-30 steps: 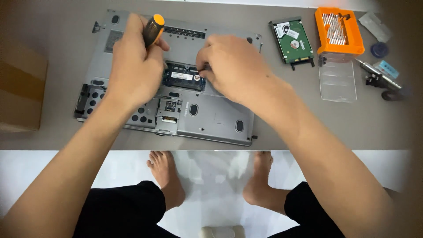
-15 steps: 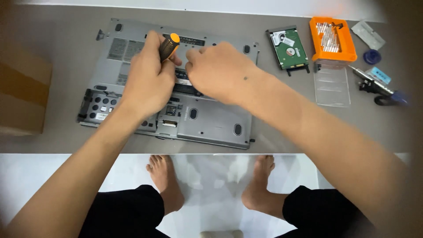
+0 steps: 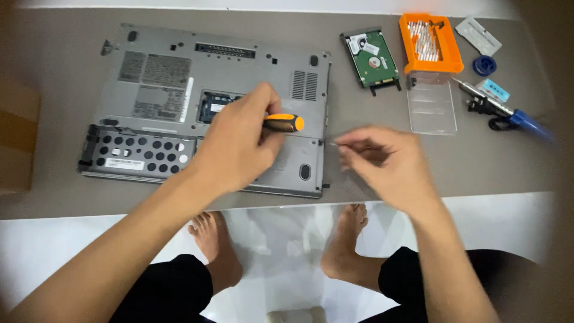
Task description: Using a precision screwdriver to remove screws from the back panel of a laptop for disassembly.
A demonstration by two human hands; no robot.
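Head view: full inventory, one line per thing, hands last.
laptop: 1, grey, upside down, table left-centre
hard drive: 1, green board, right of laptop
bit case: 1, orange, table top right
clear lid: 1, transparent, below bit case
soldering iron: 1, blue handle, far right
cardboard box: 1, brown, left edge
table: 1, grey-brown
screwdriver: 1, orange and black, in left hand
left hand: over laptop
right hand: pinching something tiny, blurred

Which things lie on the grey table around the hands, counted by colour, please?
Grey: 1, the laptop
Green: 1, the bare drive
Orange: 2, the bit case and the screwdriver in the left hand
Blue: 2, the soldering iron and the small round spool
Clear: 1, the lid
Total: 7
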